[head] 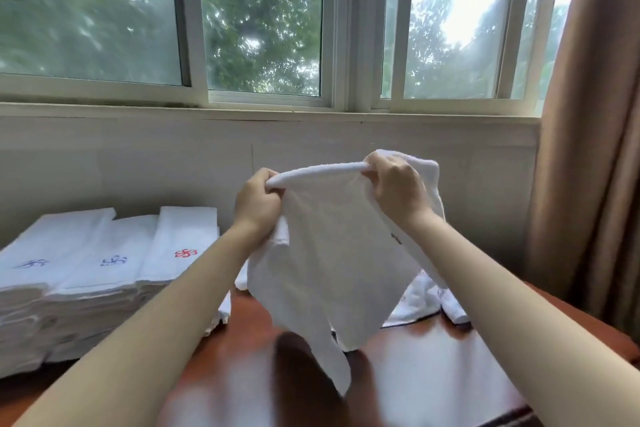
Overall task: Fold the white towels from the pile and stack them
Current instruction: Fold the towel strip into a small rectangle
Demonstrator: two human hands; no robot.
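Observation:
I hold a white towel (329, 253) up in the air above the brown table (433, 364). My left hand (256, 204) grips its top edge at the left, and my right hand (398, 187) grips the same edge at the right. The cloth hangs down unevenly, its lowest corner near the table top. On the left stand three stacks of folded white towels (104, 274) side by side, each topped by an embroidered mark, two blue and one red. Loose unfolded white towels (429, 302) lie behind the hanging one on the right.
A white wall and a wide window (263, 28) run along the far side of the table. A brown curtain (588, 149) hangs at the right. The table's glossy front part lies below my arms.

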